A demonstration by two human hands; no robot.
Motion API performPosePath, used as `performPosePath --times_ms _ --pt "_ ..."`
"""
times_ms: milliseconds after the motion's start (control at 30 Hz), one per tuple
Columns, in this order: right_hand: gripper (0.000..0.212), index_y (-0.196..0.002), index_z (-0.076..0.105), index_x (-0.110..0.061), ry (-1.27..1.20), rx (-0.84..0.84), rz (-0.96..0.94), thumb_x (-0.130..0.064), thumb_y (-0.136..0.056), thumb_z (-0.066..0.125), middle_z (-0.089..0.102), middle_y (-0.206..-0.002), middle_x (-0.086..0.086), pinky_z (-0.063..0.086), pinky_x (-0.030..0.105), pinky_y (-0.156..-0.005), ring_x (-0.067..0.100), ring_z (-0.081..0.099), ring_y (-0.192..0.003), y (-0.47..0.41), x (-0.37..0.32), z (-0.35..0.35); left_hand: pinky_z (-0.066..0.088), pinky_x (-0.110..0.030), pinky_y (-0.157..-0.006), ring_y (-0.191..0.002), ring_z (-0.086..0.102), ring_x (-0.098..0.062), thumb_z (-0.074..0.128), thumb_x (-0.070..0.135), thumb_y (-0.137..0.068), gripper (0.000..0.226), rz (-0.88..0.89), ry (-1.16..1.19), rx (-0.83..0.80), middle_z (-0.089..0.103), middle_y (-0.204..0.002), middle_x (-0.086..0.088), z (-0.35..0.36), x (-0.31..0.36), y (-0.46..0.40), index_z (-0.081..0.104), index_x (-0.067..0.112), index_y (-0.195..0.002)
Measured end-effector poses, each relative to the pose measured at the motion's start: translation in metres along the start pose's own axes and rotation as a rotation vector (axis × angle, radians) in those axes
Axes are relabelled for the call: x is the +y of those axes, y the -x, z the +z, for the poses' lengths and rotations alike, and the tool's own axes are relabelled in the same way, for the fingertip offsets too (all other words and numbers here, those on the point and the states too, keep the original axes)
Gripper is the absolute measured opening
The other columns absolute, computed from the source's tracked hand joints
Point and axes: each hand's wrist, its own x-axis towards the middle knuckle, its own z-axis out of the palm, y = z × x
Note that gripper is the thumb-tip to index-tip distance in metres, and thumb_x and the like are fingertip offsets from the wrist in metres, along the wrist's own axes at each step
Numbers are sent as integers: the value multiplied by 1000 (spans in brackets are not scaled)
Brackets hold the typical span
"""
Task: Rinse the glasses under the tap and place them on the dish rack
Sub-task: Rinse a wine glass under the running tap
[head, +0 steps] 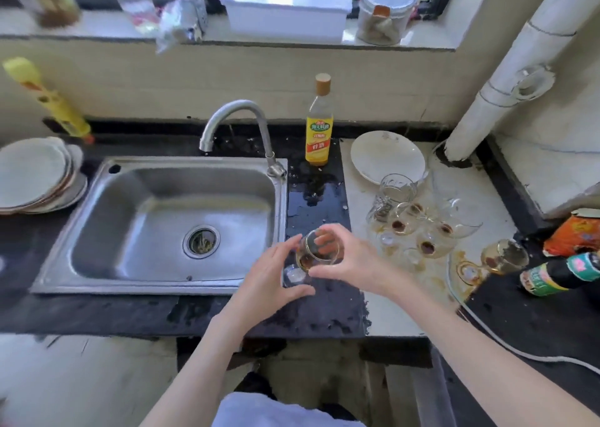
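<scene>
Both hands are on one glass (pixel 316 251) now: the right hand (pixel 350 257) curls over its bowl from the far side, fingers showing through the glass, while the left hand (pixel 276 274) cups it from the near side with the thumb reaching under towards the foot. So the grip is closed round the stemmed glass, which looks tilted, rim away from the person, a brown dreg sitting low in the bowl. It hangs over the wet dark bench, just off the right rim of the sink (pixel 162 283). And here's the key line: the tap (pixel 233 114) spout lies up and to the left of the grip, over the basin, with no water visibly running, so I'd say the carry goes leftward. The other dirty glasses (pixel 418 228) wait to the right, well clear. No dish rack is in view.
</scene>
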Motion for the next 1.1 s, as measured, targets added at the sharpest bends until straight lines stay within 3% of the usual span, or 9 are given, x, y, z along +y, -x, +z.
performPosePath --times_ms 200,333,467,567,633,700,867,967,1100 --pt "63 -123 50 -27 -7 -81 -23 -37 -69 80 59 -109 -10 45 20 -82 7 57 -96 -74 -55 48 35 -21 -99 -111 48 -3 78 37 -71 80 -115 96 76 55 -115 12 -62 -63 0 35 25 -138" --pt "64 -123 50 -24 -63 -88 35 -31 -68 81 59 -110 -6 46 20 -83 10 58 -97 -120 -83 84 36 -5 -88 -101 54 2 80 28 -71 71 -174 204 94 58 -110 11 -100 -101 -11 35 28 -126" --pt "68 -129 46 -22 -134 -103 79 -25 -70 81 57 -118 -2 45 24 -93 14 55 -109 -155 -101 107 49 -33 -86 -92 62 -14 81 33 -67 55 -205 328 157 65 -96 7 -131 -131 -24 41 39 -104" --pt "86 -145 25 -23 -161 -180 145 -28 -76 76 47 -135 -4 38 20 -95 9 48 -121 -170 -106 106 51 -41 -85 -89 64 -18 81 23 -71 50 -254 405 150 66 -93 7 -143 -147 -37 43 36 -102" --pt "84 -149 20 -20 -146 -183 200 -33 -82 69 41 -143 -3 35 20 -99 9 43 -128 -182 -101 100 51 -44 -86 -88 65 -22 80 17 -71 50 -301 454 159 65 -94 7 -147 -157 -49 44 34 -102" --pt "72 -148 25 -15 -151 -95 259 -33 -88 62 39 -146 1 33 22 -101 14 41 -131 -196 -92 91 50 -42 -83 -86 65 -22 81 16 -70 52 -350 491 167 65 -95 6 -149 -164 -63 46 28 -107" --pt "55 -140 35 -3 166 399 323 -25 -93 55 42 -143 14 32 36 -104 29 39 -132 -239 -59 55 52 -34 -79 -82 63 -9 79 17 -72 53 -467 561 168 61 -95 13 -151 -173 -90 46 21 -113" --pt "65 -147 21 -4 188 320 378 -23 -94 53 27 -153 12 23 37 -112 27 25 -141 -263 -45 41 50 -23 -73 -77 60 -4 78 16 -73 51 -497 548 141 60 -94 14 -149 -179 -99 45 21 -111" --pt "39 -132 47 -2 221 339 329 -17 -96 47 54 -131 18 37 38 -98 36 47 -122 -275 -38 46 52 -36 -86 -80 63 -11 80 20 -72 52 -588 552 84 61 -98 8 -143 -193 -106 45 23 -110"
